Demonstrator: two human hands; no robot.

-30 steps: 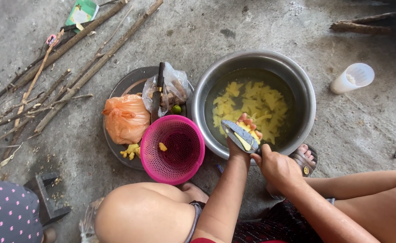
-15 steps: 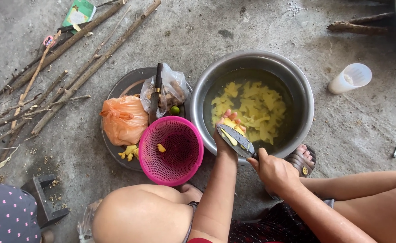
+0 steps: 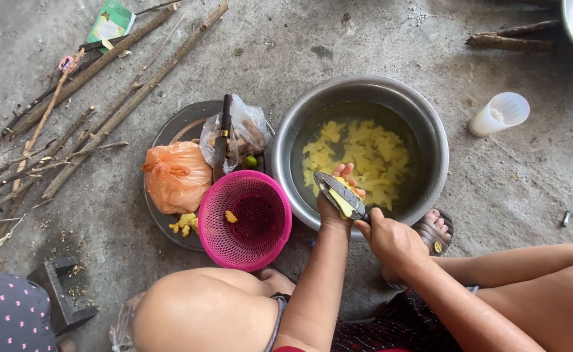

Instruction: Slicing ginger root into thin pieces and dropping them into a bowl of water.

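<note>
My left hand (image 3: pixel 334 207) holds a yellow piece of fruit (image 3: pixel 342 200) over the near rim of a large metal bowl (image 3: pixel 430 124). My right hand (image 3: pixel 391 238) grips a knife (image 3: pixel 338 191) whose blade lies across that piece. The bowl holds water with several yellow slices (image 3: pixel 365 156) floating in it. A pink plastic basket (image 3: pixel 244 220) stands just left of my left hand, with one yellow scrap inside.
A round metal tray (image 3: pixel 182 127) carries an orange plastic bag (image 3: pixel 177 176), a clear bag with a second knife (image 3: pixel 222 140) and a small lime (image 3: pixel 250 161). Sticks (image 3: pixel 91 78) lie at left. A white plastic cup (image 3: pixel 500 114) stands at right. My sandalled foot (image 3: pixel 433 229) is under the bowl's edge.
Both hands with the knife and the fruit piece have shifted a little left along the bowl's near rim, and the blade now lies flatter across the piece.
</note>
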